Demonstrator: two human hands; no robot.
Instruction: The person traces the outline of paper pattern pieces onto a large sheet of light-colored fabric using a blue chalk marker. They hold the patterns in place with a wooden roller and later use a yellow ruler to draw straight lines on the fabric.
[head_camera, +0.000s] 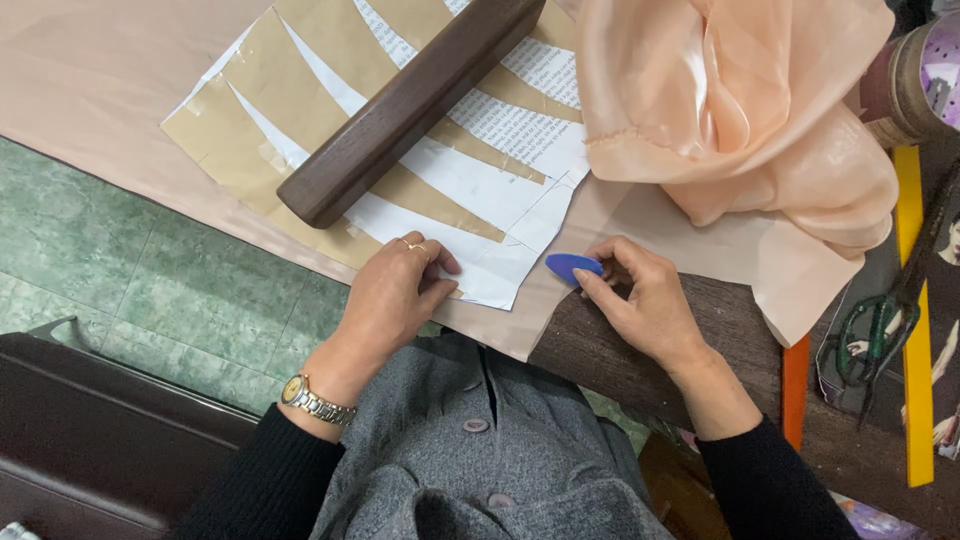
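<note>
A paper pattern (470, 180) of brown and white wedge strips lies on flat peach fabric (100, 90) spread over the table. A dark wooden bar (410, 100) rests across the pattern as a weight. My left hand (395, 295), with a ring and a wristwatch, presses flat on the pattern's near corner. My right hand (640, 300) pinches a blue piece of tailor's chalk (572, 267) against the fabric just right of that corner.
A bunched heap of sheer peach fabric (740, 110) lies at the upper right. Green-handled scissors (875, 335), a yellow ruler (915, 320) and an orange strip (795, 385) sit at the right. A tape roll (915, 80) is at the far right. Green tiled floor (150, 280) shows left.
</note>
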